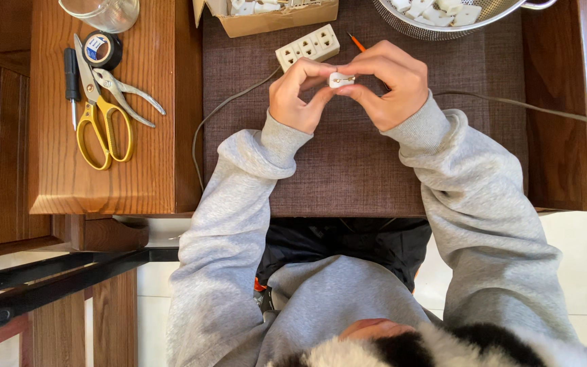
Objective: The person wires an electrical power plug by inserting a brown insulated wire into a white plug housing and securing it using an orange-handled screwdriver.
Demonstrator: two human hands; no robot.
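1. From my feed, the person wears a light grey sweatshirt (321,299), soft fleecy knit, pretty baggy.
2. Both sleeves (239,204) are long, bunched into folds, ending in ribbed cuffs (283,136) at the wrists.
3. Left hand (300,95) and right hand (388,85) are bare, no gloves, rings or watch.
4. Dark trousers (348,245) show below the hem.
5. Fluffy black-and-white fur trim (443,346) sits at the bottom edge.

Lit brightly and evenly by daylight; casting soft shadows beside the scissors (103,122); staying sharp, bending slightly at edges.
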